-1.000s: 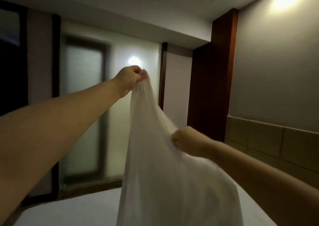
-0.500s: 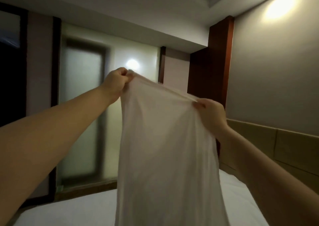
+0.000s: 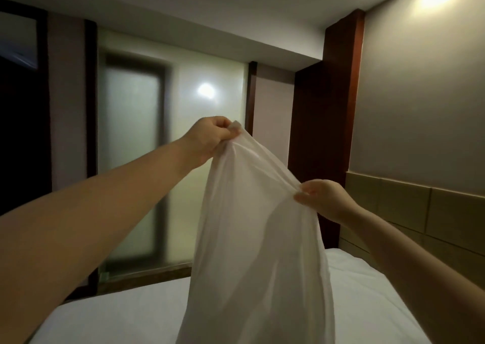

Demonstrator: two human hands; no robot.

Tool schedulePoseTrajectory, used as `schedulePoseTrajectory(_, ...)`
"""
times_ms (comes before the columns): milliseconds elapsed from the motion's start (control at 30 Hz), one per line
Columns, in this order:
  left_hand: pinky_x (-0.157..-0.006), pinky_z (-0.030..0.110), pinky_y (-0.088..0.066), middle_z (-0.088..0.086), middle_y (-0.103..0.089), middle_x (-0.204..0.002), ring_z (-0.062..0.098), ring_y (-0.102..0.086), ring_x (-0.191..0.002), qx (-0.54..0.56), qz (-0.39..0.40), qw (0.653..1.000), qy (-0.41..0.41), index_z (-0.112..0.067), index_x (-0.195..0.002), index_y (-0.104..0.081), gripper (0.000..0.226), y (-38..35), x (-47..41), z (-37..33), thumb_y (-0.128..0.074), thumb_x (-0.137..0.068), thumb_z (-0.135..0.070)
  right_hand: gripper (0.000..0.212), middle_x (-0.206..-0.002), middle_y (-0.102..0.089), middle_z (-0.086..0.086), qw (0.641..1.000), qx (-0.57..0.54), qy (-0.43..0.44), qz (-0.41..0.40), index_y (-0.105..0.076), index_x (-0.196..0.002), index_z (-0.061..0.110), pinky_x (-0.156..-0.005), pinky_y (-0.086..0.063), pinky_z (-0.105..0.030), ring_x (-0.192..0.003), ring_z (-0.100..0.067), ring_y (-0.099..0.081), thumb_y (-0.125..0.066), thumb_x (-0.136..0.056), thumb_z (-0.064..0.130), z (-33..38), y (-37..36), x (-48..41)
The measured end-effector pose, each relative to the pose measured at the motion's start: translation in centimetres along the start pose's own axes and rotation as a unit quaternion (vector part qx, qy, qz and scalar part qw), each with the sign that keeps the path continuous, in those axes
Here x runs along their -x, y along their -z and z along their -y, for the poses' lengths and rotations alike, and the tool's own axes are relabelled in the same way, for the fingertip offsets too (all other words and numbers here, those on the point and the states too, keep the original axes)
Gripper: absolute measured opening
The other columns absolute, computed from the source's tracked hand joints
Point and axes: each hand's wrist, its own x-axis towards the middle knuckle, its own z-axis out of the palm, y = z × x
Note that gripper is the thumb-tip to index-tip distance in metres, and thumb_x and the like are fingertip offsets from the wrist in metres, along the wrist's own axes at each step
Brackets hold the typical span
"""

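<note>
Left hand [image 3: 210, 139], at eleven o'clock of the view, fingers curled tight on one top corner of the white cloth [image 3: 257, 238]. Right hand [image 3: 325, 199], at three o'clock and lower, pinching the other end of the same top edge between thumb and fingertips. Between the two, a slanting edge, taut. Below it, a long loose drape hanging through the middle of the view down to six o'clock, over the bed [image 3: 118, 317], bottom end out of sight.

Judged by look: thin, soft, very light, somewhat see-through, no stiffness at all. Prone to sagging, folding on itself and twisting with any slack. Not fragile, hardly slippery, yet easy to lose from a shallow pinch. Best taken at the corners or along the hem, with a fold of fabric bunched in each fist, hands well apart for a flat spread. Never by the middle.

Farther out: padded headboard [image 3: 420, 212] at four o'clock, wooden pillar [image 3: 315, 133] at one o'clock, frosted glass door [image 3: 131, 160] at ten o'clock.
</note>
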Motion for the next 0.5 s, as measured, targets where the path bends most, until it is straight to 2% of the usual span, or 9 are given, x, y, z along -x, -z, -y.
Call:
schedulePoseTrajectory(67,-0.066,0.023,-0.045,0.001,-0.052,-0.071,0.012,-0.049,-0.068,-0.033,0.034,0.999,0.002,-0.011,-0.073,-0.059,0.018,-1.7,0.8,-0.2,-0.062,-0.089,-0.019,0.037,-0.111,-0.062,0.002,0.999,-0.026,0.027,0.021,-0.064,-0.116,0.016,-0.083,-0.049,-0.026,-0.097,-0.014,-0.059,-0.065,-0.085,0.036,1.2,-0.8,0.5)
schedulePoseTrajectory(133,-0.064,0.021,-0.049,0.001,-0.055,-0.075,0.013,-0.054,-0.07,-0.064,0.063,0.996,0.011,-0.011,-0.077,-0.06,0.015,-3.3,1.5,-0.3,-0.063,-0.088,-0.021,0.038,-0.105,-0.064,0.003,0.991,-0.12,0.039,0.047,-0.064,-0.111,0.019,-0.084,-0.053,-0.03,-0.095,-0.014,-0.063,-0.064,-0.083,0.045,3.1,-1.9,0.7)
schedulePoseTrajectory(167,-0.062,0.021,-0.05,0.001,-0.057,-0.075,0.013,-0.055,-0.071,-0.076,0.076,0.994,0.015,-0.012,-0.078,-0.061,0.014,-4.0,1.8,-0.3,-0.062,-0.088,-0.021,0.031,-0.099,-0.066,0.002,0.981,-0.18,0.042,0.05,-0.064,-0.104,0.021,-0.079,-0.055,-0.027,-0.089,-0.013,-0.065,-0.063,-0.084,0.044,4.2,-2.3,0.8)
schedulePoseTrajectory(233,-0.062,0.022,-0.05,0.001,-0.057,-0.073,0.014,-0.056,-0.072,-0.088,0.095,0.991,0.02,-0.013,-0.076,-0.061,0.013,-5.0,2.1,-0.1,-0.062,-0.088,-0.016,0.02,-0.089,-0.068,0.001,0.97,-0.234,0.06,-0.002,-0.065,-0.093,0.021,-0.068,-0.055,-0.018,-0.078,-0.01,-0.067,-0.061,-0.087,0.039,5.9,-2.4,0.6)
schedulePoseTrajectory(267,-0.063,0.023,-0.05,0.002,-0.057,-0.073,0.014,-0.056,-0.073,-0.089,0.097,0.991,0.023,-0.013,-0.075,-0.061,0.014,-5.2,2.2,0.1,-0.06,-0.089,-0.013,0.023,-0.085,-0.068,-0.001,0.971,-0.225,0.069,-0.04,-0.067,-0.091,0.016,-0.066,-0.055,-0.017,-0.075,-0.01,-0.067,-0.061,-0.087,0.039,6.2,-2.4,0.3)
schedulePoseTrajectory(333,-0.064,0.023,-0.052,0.002,-0.057,-0.073,0.013,-0.056,-0.072,-0.071,0.092,0.993,0.035,-0.013,-0.075,-0.061,0.016,-5.2,2.2,0.5,-0.057,-0.09,-0.007,0.034,-0.083,-0.069,-0.009,0.973,-0.199,0.081,-0.085,-0.07,-0.089,0.007,-0.066,-0.055,-0.024,-0.072,-0.017,-0.066,-0.062,-0.086,0.04,6.1,-2.4,-0.3)
schedulePoseTrajectory(400,-0.067,0.022,-0.054,0.002,-0.059,-0.074,0.009,-0.058,-0.069,-0.045,0.099,0.993,0.054,-0.011,-0.079,-0.062,0.016,-4.9,2.4,0.9,-0.055,-0.091,-0.005,0.038,-0.083,-0.068,-0.016,0.972,-0.194,0.09,-0.097,-0.071,-0.087,0.003,-0.068,-0.054,-0.03,-0.075,-0.026,-0.064,-0.062,-0.087,0.04,5.7,-2.6,-0.6)
schedulePoseTrajectory(500,-0.068,0.02,-0.055,0.002,-0.062,-0.075,0.006,-0.063,-0.063,0.009,0.118,0.989,0.089,-0.006,-0.086,-0.062,0.011,-4.5,2.8,1.5,-0.054,-0.093,-0.006,0.035,-0.08,-0.067,-0.015,0.971,-0.185,0.113,-0.097,-0.071,-0.083,0.005,-0.067,-0.052,-0.028,-0.075,-0.026,-0.063,-0.06,-0.089,0.037,5.1,-2.7,-0.8)
